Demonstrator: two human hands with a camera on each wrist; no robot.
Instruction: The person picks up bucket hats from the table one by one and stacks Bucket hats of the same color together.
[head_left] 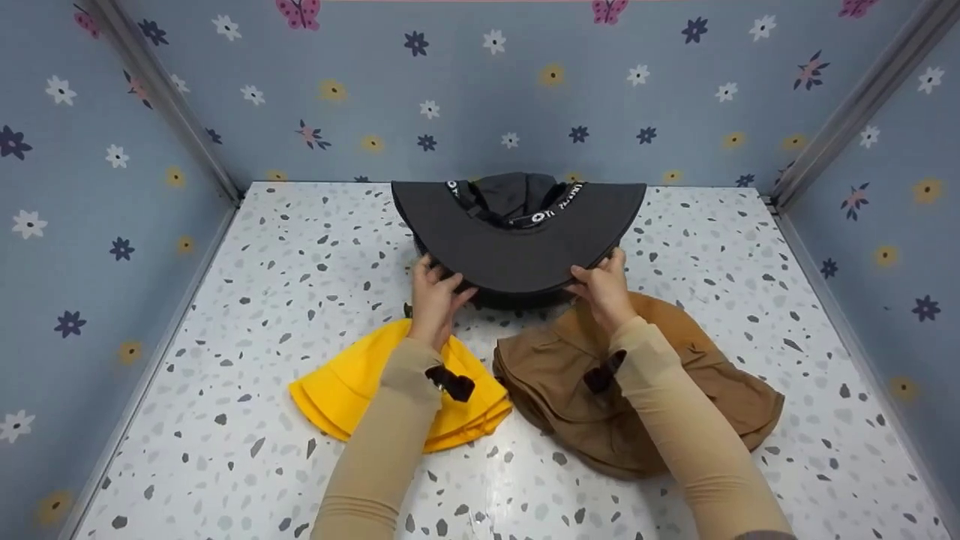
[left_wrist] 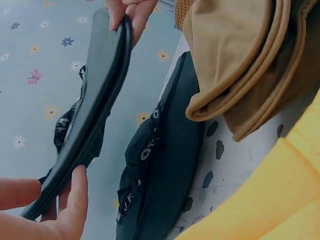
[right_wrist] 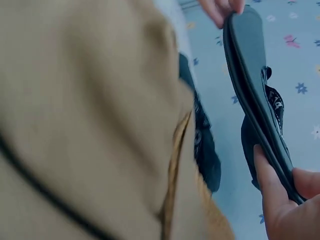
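Both hands hold up a black wide-brimmed hat (head_left: 510, 259) by its brim, its underside facing me. Lettered white-on-black tape lines the crown opening. My left hand (head_left: 435, 300) pinches the left part of the lower brim edge, thumb on top; my right hand (head_left: 604, 289) pinches the right part likewise. Seen edge-on in the left wrist view, the held brim (left_wrist: 95, 110) shows more than one layer. Below it another black hat (left_wrist: 172, 150) with the same tape lies on the table. Beneath the left forearm are yellow hats (head_left: 352, 375), their brims stacked.
Brown hats (head_left: 562, 409) lie stacked under the right forearm, with a lighter brown one (head_left: 667, 322) behind. The speckled white table (head_left: 247, 300) is bounded by blue flowered panels (head_left: 480, 97) at the back and both sides.
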